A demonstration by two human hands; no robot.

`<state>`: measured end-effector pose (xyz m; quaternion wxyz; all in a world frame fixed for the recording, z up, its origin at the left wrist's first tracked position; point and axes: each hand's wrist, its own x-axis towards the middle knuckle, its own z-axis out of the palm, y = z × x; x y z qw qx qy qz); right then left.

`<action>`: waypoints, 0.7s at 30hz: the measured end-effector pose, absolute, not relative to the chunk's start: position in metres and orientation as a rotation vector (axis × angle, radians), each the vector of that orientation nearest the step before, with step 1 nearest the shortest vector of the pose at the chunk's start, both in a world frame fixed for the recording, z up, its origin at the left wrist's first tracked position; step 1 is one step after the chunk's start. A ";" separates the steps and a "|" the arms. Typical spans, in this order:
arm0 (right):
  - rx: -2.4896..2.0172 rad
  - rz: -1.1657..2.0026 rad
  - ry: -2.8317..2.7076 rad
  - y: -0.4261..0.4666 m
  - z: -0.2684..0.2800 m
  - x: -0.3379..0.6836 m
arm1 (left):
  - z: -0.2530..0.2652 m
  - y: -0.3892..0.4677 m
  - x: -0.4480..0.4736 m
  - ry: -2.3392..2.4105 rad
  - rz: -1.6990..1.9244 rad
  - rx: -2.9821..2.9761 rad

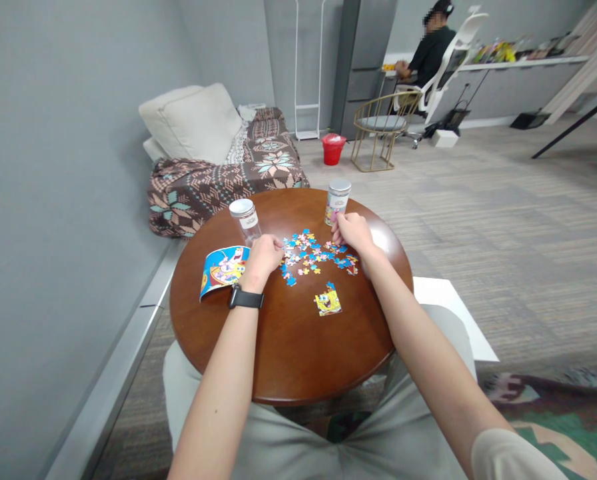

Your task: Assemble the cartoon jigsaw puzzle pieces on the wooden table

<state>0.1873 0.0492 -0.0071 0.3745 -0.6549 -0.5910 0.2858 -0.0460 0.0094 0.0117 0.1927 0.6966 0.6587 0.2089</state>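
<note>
Loose jigsaw puzzle pieces [306, 255] in blue, yellow and pink lie spread over the middle of a round brown table [288, 353]. My left hand [265, 257] is at their left edge, its fingers curled together; what they pinch, if anything, is too small to make out. My right hand [353, 232] is at the right side of the pile, fingertips bent down at the pieces, and their contents are hidden. Nearer to me lies a joined puzzle section [328, 301] with a yellow cartoon face. A curled picture sheet [223, 270] lies left of my left hand, partly behind it.
A clear jar [246, 220] with a silver lid stands behind my left hand. Behind my right hand stands a printed jar [337, 200]. Beyond the table are a covered sofa [223, 177], a red bin [332, 150], a gold-framed chair [381, 127] and a seated person [431, 53].
</note>
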 end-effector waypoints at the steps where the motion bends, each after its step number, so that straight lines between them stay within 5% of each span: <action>1: -1.650 0.750 -1.504 0.050 -0.008 0.187 | 0.012 0.009 -0.046 1.873 0.580 1.982; 21: -1.449 0.925 -1.403 0.055 -0.009 0.179 | 0.006 0.010 -0.052 1.840 0.489 2.085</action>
